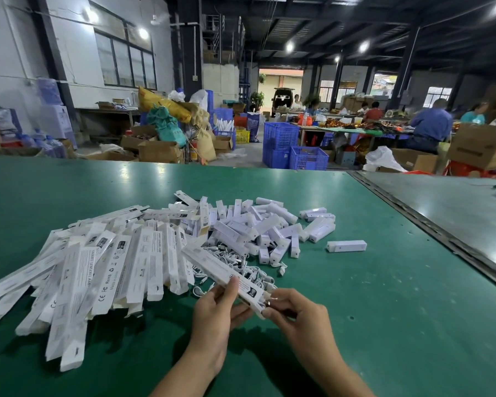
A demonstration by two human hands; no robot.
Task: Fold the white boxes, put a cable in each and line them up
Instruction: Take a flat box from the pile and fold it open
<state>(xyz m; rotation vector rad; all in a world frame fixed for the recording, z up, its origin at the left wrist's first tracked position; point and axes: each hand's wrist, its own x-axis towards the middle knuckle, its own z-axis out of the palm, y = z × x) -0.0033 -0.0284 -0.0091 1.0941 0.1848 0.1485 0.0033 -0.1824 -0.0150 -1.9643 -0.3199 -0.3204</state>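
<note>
A long white box (212, 265) slants over the green table (384, 282), its near end toward me. My left hand (216, 313) grips that box near its lower end, thumb on top. At the same end my right hand (295, 313) pinches the end flap, where a small metal plug shows. A heap of flat unfolded white boxes (98, 267) lies to the left. Loose white cables (235, 265) are piled behind the held box. Several small white closed boxes (269, 227) lie jumbled farther back, one white box (346, 246) apart on the right.
A grey table (455, 213) adjoins the green one on the right, with a metal seam (430, 224) between them. Beyond the far edge stand blue crates (295, 151), cardboard boxes and sacks. People sit at benches at the back right.
</note>
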